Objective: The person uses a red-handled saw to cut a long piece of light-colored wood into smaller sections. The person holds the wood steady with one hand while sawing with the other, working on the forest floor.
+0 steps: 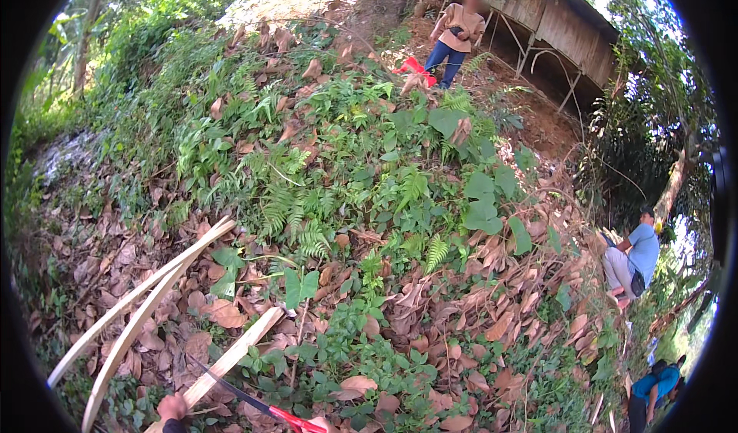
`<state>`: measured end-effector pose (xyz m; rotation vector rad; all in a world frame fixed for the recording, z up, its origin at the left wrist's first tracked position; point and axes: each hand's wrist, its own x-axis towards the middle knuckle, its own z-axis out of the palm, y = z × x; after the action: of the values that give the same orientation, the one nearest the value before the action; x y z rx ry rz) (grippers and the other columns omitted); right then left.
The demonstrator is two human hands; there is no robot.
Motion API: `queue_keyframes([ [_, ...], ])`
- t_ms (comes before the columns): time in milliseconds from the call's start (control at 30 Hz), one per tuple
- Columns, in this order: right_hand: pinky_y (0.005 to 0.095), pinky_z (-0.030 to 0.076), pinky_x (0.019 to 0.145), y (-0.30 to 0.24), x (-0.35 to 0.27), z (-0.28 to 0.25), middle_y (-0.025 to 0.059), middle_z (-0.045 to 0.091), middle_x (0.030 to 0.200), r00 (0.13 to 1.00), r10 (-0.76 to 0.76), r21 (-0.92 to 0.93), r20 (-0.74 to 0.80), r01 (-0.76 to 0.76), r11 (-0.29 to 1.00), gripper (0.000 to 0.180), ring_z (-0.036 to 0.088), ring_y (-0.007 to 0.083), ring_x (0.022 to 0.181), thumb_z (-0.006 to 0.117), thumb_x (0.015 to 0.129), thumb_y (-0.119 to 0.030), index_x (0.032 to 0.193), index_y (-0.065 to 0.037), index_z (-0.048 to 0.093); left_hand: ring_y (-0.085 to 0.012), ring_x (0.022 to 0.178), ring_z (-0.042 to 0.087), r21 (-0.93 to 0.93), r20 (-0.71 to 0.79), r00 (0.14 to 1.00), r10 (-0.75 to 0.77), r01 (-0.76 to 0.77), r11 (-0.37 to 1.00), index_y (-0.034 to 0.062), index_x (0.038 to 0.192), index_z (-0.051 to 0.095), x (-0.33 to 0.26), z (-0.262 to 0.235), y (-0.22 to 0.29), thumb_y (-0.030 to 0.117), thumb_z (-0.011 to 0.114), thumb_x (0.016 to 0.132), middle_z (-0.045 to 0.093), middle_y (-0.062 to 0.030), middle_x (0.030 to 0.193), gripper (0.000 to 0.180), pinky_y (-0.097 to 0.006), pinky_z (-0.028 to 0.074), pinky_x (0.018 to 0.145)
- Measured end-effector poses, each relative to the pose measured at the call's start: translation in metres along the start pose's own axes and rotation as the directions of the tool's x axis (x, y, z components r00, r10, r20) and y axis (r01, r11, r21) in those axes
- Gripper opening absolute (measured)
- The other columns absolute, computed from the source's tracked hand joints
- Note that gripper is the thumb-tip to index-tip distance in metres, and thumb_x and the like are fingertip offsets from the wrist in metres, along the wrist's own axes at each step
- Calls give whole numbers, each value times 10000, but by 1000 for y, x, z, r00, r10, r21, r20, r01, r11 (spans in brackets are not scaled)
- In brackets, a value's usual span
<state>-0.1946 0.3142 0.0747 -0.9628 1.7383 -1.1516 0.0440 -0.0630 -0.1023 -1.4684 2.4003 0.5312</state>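
At the lower left my left hand [172, 407] is closed around the low end of a pale split wooden or bamboo slat [234, 354], which slants up and to the right. My right hand [321, 424], cut off by the bottom edge, grips the red handle of a long, narrow, dark-bladed tool [244, 397]. Whether it is a knife or a saw I cannot tell. Its blade runs up to the left and crosses the slat just above my left hand. Two more long pale slats [138, 318] lean to the left, their upper ends meeting.
Dry brown leaves [461, 302] and green plants [338, 164] cover a slope. Uphill stands a person [459, 33] beside a red object [415, 69], below a raised wooden building [561, 37]. On the right one person sits [636, 256] and another bends over [653, 391].
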Motion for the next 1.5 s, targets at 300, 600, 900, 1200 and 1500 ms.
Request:
queue_keyframes([
  [300,341,387,501,-2,19,2,17,517,535,1000,-24,29,-11,25,999,272,490,111,510,736,783,-175,628,-48,552,-423,944,686,42,-96,989,111,-108,993,50,962,714,18,5,-8,321,405,941,708,-241,974,411,-539,538,816],
  [600,347,386,496,-1,21,-3,17,514,530,997,-72,74,-30,74,995,289,488,104,514,741,781,-187,621,-46,546,-357,1044,642,290,55,945,321,-323,901,93,1093,650,41,-16,-27,347,560,904,674,-179,1061,330,-465,512,906],
  [900,354,386,491,25,24,9,17,511,525,992,-128,87,-12,128,988,306,487,98,517,746,780,-198,615,-43,540,-354,1044,667,181,55,849,525,-526,831,32,1139,639,-72,-158,20,617,559,854,679,-221,1098,656,-459,538,863],
  [1200,279,371,421,13,-9,10,-8,529,520,994,-104,132,-31,107,985,252,504,89,430,695,786,-9,605,-62,528,-358,1267,524,120,-333,895,298,-273,955,19,1431,404,-119,-39,3,338,672,865,526,-197,1378,703,-474,436,1051],
  [1500,281,365,478,42,-27,42,-30,517,554,993,-116,55,10,116,992,286,444,66,496,769,809,-96,627,-64,550,-325,1157,562,129,-429,884,184,-141,982,30,1287,483,-122,-29,0,203,702,801,564,-152,1144,561,-487,478,979],
])
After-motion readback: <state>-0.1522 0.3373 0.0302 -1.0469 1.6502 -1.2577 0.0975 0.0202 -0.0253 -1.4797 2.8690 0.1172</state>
